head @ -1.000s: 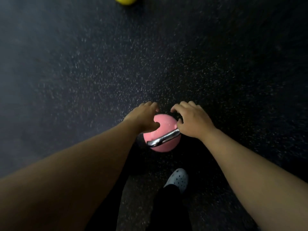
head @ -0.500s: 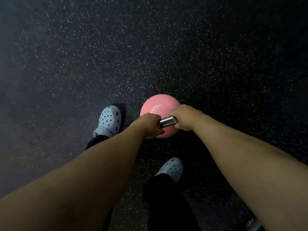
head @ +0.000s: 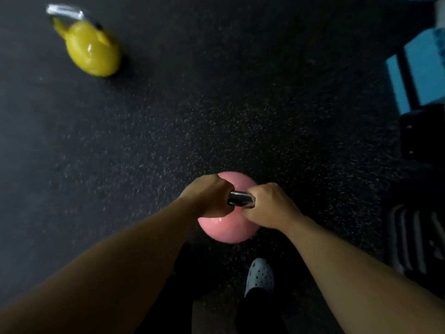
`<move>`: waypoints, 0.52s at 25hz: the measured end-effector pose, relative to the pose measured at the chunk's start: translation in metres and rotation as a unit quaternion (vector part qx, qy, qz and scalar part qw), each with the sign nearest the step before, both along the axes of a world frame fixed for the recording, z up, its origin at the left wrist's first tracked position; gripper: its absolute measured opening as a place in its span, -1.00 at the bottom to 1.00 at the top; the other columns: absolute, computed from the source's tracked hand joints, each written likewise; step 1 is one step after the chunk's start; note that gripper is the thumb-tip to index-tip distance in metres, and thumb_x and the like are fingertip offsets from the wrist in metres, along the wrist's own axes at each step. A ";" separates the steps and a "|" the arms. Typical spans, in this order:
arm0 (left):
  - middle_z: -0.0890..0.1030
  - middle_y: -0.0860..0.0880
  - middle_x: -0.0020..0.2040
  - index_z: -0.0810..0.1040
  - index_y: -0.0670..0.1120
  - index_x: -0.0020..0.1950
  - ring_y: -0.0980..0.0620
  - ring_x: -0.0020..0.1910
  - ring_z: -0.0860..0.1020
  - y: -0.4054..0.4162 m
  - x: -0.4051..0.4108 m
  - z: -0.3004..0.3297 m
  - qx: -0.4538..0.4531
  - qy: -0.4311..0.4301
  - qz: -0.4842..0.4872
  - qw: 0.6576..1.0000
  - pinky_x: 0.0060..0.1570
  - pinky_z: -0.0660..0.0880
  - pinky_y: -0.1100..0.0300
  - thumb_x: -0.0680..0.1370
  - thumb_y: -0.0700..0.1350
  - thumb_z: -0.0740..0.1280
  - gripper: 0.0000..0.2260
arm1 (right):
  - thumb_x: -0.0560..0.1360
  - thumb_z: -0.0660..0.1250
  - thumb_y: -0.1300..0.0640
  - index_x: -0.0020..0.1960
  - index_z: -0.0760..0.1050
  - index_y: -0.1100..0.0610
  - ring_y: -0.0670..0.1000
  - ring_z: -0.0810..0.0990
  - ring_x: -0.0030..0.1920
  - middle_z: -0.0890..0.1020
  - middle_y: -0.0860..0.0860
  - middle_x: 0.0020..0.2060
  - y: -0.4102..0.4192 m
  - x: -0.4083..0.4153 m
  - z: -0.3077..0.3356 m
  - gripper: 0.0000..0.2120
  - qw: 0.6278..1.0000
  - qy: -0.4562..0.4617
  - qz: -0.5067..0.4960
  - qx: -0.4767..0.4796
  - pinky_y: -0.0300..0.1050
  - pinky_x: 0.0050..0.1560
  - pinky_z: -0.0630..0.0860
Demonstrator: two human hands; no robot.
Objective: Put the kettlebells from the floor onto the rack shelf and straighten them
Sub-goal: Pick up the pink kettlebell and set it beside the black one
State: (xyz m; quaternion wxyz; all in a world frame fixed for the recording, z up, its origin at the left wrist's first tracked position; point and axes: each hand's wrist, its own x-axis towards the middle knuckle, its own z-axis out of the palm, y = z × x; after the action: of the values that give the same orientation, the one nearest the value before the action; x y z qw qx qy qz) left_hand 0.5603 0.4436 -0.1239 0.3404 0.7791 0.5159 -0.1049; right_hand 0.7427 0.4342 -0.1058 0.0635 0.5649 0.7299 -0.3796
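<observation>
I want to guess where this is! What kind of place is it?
Probably a gym: dark speckled rubber floor, a pink kettlebell held by its handle, and a yellow kettlebell on the floor.

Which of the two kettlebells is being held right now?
The pink kettlebell: both hands grip its handle. The yellow kettlebell sits untouched on the floor.

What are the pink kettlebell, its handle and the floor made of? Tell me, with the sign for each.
Pink kettlebell: probably metal under glossy pink paint or vinyl; small highlights show.
Handle: bare polished steel or chrome, by its mirror-like silver sheen.
Floor: likely rubber gym matting, matte black with pale flecks.
</observation>
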 end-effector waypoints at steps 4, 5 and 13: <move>0.51 0.10 -0.33 0.51 0.09 -0.12 0.09 -0.34 0.52 0.067 0.060 0.070 0.069 0.004 -0.132 0.989 -0.34 0.51 0.15 0.46 0.10 0.27 -0.88 | 0.38 0.44 0.12 -0.42 0.29 -0.03 -0.17 0.40 -0.46 0.43 -0.16 -0.46 0.028 0.054 0.067 -0.64 0.991 0.002 -0.108 0.076 -0.33 -0.44 0.21; 0.51 0.10 -0.32 0.53 0.08 -0.08 0.09 -0.33 0.52 0.082 0.081 0.088 0.087 0.005 -0.165 0.982 -0.35 0.49 0.17 0.48 0.09 0.27 -0.87 | 0.40 0.44 0.10 -0.38 0.36 -0.01 -0.12 0.45 -0.42 0.47 -0.12 -0.43 0.033 0.072 0.084 -0.71 0.987 -0.002 -0.135 0.092 -0.31 -0.44 0.23; 0.49 0.12 -0.24 0.51 0.06 0.03 0.18 -0.35 0.44 0.169 0.305 0.205 0.182 -0.017 -0.359 0.915 -0.38 0.31 0.29 0.53 0.04 0.29 -0.88 | 0.38 0.47 0.07 -0.10 0.60 0.07 -0.01 0.67 -0.25 0.69 -0.01 -0.25 0.045 0.251 0.171 -0.87 0.898 -0.056 -0.338 0.276 -0.46 -0.41 0.19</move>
State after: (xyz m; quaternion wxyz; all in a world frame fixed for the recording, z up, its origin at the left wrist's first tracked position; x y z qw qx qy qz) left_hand 0.8657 0.6127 0.0812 0.1405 0.9620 0.2060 -0.1113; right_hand 0.9938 0.4788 0.0650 -0.1865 0.7928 0.5658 -0.1288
